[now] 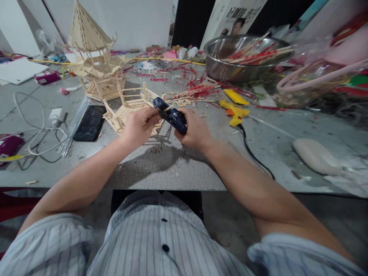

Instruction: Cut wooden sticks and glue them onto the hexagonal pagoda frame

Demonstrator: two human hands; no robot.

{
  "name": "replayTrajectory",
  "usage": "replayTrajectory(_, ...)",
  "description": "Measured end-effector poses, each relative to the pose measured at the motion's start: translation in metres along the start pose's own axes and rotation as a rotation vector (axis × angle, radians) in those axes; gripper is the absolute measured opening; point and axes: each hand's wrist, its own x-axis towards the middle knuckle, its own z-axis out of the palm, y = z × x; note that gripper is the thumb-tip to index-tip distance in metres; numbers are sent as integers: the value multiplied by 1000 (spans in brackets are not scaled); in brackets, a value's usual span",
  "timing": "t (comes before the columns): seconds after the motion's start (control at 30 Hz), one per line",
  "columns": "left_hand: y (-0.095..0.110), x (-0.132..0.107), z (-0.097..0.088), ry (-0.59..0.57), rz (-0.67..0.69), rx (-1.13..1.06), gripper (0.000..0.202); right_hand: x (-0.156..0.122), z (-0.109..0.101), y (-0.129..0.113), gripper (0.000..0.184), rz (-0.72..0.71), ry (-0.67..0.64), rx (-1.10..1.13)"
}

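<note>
Dark-blue cutter (176, 119): gripping it in the right hand (197, 128), wrapping fingers closely round the handles; not being able to tell whether the blades are meeting; with the left hand (139, 124), pinching thumb and forefinger narrow, seemingly on the end of a light stick (170, 108) lying across the cutter's head; working at the right side of an open stick frame (123, 114), sitting in front of a pagoda model (99, 71).

Probably trimming here; for a clean cut, squaring the blades to the stick; checking length before squeezing; supporting the stick close to the blades while clearing the fingertips; squeezing in one smooth stroke, avoiding twisting, otherwise likely splitting thin wood; aiming offcuts away from the frame, avoiding knocking its posts; minding the glue gun (237, 114) lying beyond the right hand, and not snagging its black cord (253, 153) with the forearm.
</note>
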Motion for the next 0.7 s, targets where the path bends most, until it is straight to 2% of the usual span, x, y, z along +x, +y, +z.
replayTrajectory(0.23, 0, 0, -1, -10, -5, -40, 26, 0, 2, 3, 53, -26, -12, 45)
replayTrajectory(0.47, 0, 0, -3, -76, -116, -158, 24, 1, 2, 8, 54, -55, 8, 21)
replayTrajectory(0.7, -1, 0, -6, -110, -117, -112, 23, 1, -1, 6, 54, -35, -12, -18)
